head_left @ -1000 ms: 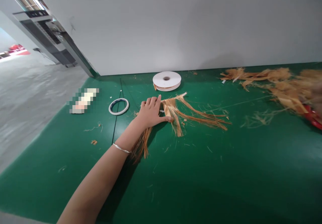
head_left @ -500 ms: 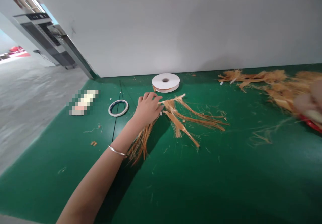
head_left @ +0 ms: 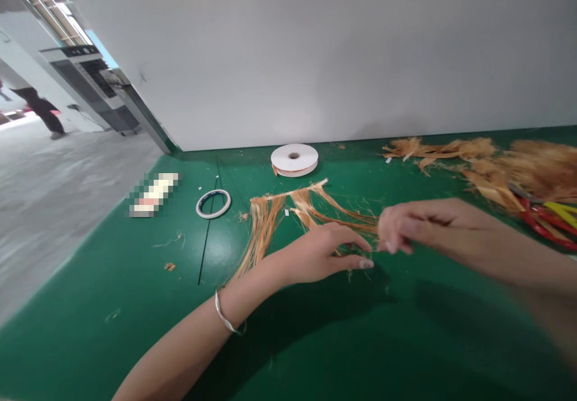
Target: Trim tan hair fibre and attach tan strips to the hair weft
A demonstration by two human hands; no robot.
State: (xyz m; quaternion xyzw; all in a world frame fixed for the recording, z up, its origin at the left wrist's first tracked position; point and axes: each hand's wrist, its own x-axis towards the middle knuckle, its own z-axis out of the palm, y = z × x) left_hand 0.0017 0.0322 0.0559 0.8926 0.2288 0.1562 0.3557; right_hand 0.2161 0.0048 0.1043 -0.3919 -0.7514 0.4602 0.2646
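Note:
An orange raffia fringe (head_left: 265,226) hangs from a pale strip of tape and lies across the middle of the green table. My left hand (head_left: 327,254), with a silver bangle at the wrist, hovers over the fringe's right half. Its thumb and fingers are apart, and nothing shows between them. Just right of it, my right hand (head_left: 417,226) is closed in a pinch beside the ends of the strands. Whatever that pinch holds is too small or hidden to make out. Behind the fringe stands a white ribbon spool (head_left: 294,160).
A roll of tape (head_left: 213,204) lies to the left by a thin black rod (head_left: 204,254). Loose raffia (head_left: 532,160) is heaped at the right, with red-handled scissors (head_left: 541,220) against it. A pixelated item (head_left: 155,195) lies near the left edge. A wall borders the back.
My left hand has moved right and toward me, off the tape strip. My right hand has come in from the raffia heap at the right, uncovering the scissors. A person's leg now shows far left.

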